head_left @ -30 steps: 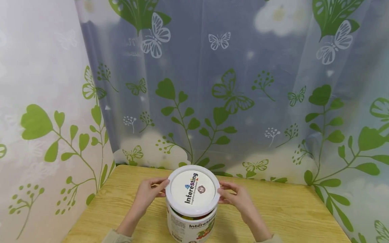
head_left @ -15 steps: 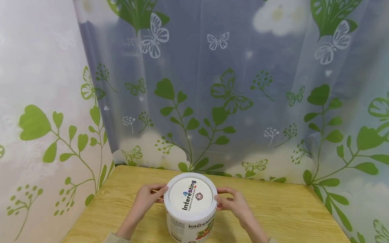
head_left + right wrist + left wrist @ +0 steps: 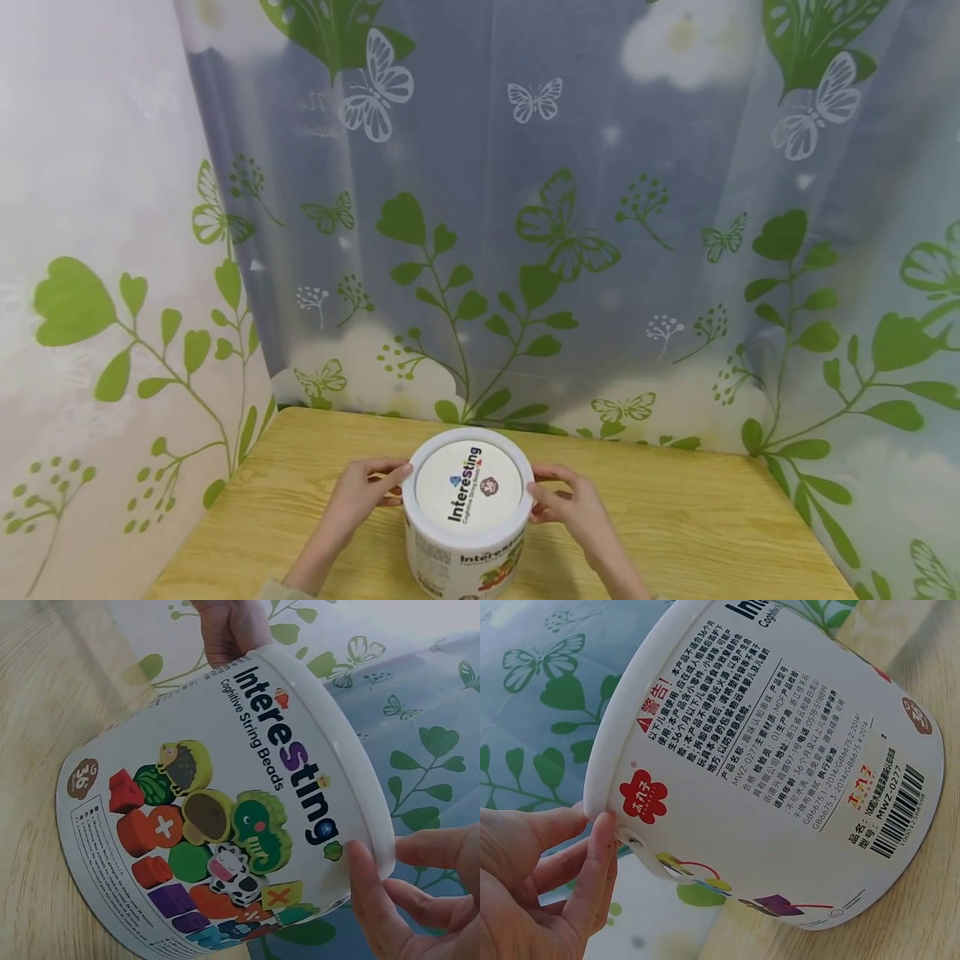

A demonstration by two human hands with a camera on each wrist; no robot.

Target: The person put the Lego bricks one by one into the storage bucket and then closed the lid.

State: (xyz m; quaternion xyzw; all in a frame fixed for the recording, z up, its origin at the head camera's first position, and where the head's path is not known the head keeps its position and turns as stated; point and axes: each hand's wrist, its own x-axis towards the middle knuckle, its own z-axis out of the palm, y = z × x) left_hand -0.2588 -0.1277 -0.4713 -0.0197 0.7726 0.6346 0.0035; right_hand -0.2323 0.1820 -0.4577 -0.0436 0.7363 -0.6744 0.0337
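Observation:
A round white bucket of string beads stands on the table, its white lid seated level on the rim. "Interesting" is printed on the lid and on the wall. My left hand pinches the lid's edge from the left, thumb on top and fingers beneath; the left wrist view shows those fingers right at the rim, by a white carrying handle. From the right, my right hand holds the opposite edge between thumb and fingers. Bead pictures cover the wall in the right wrist view. The bucket's contents are hidden.
The light wooden table reaches back to a curtain printed with green leaves and butterflies. More of the patterned cloth hangs along the left side and the right side.
One second ago the lid was tilted, with a gap at the front showing colored things inside. Both hands have lowered it onto the bucket, and that gap is gone.

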